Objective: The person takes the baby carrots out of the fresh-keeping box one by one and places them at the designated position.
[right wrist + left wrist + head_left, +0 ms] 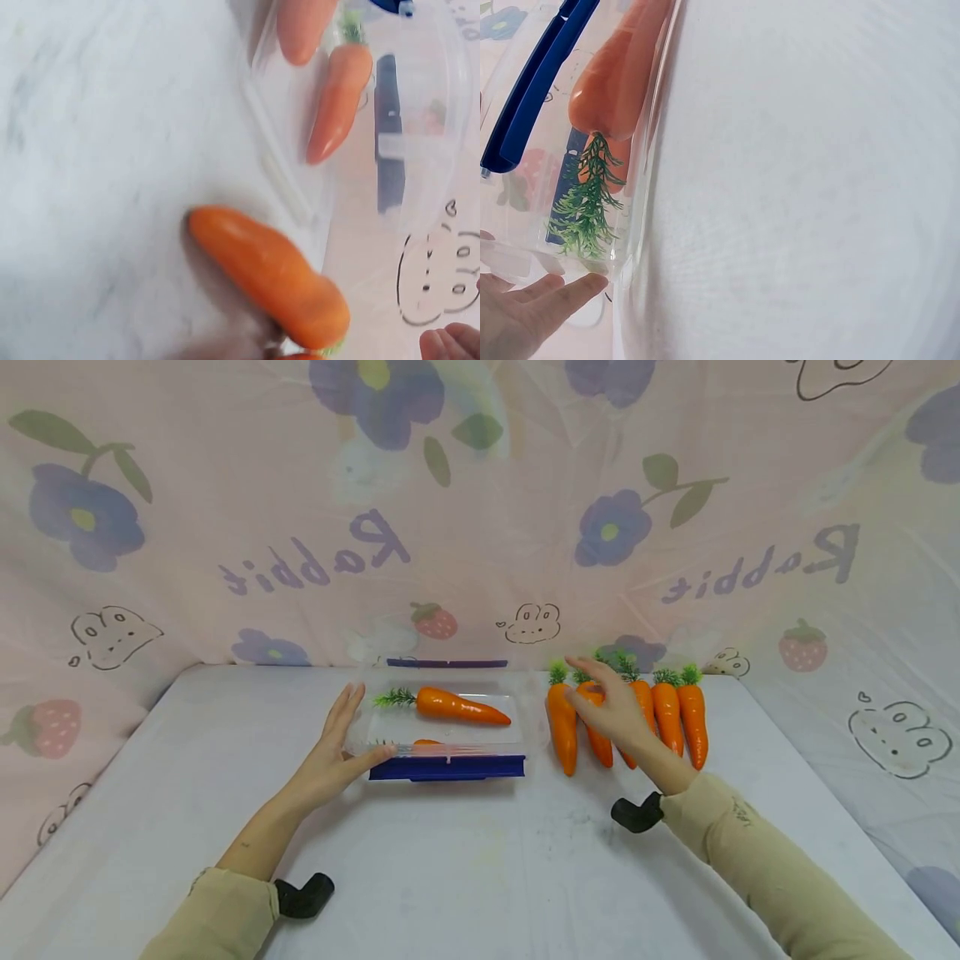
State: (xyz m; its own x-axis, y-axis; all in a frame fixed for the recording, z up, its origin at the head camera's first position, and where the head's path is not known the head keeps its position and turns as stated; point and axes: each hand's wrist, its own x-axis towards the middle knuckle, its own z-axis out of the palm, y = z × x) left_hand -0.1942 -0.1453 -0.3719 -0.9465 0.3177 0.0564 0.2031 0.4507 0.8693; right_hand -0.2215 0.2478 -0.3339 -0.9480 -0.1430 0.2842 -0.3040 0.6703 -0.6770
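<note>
A clear plastic box [390, 725] with blue latches holds one orange carrot [461, 706] with green leaves. Part of a second carrot [427, 742] shows behind the box's near wall. Against the left end of the box rests my left hand [326, 768], its fingers spread and fairly straight. To the right of the box, several carrots [562, 727] lie in a row, leaves toward the back. My right hand [611, 706] hovers over that row with loosely bent fingers, holding nothing that I can see, and hides parts of the middle carrots. The right wrist view catches only its fingertips [454, 341].
A white cloth covers the table [465, 860]. Behind it hangs a patterned curtain [480, 527] with flowers and rabbits, close to the back of the box and carrots. Blue latches [447, 767] stick out at the box's front and back. Each wrist carries a black mount [303, 896].
</note>
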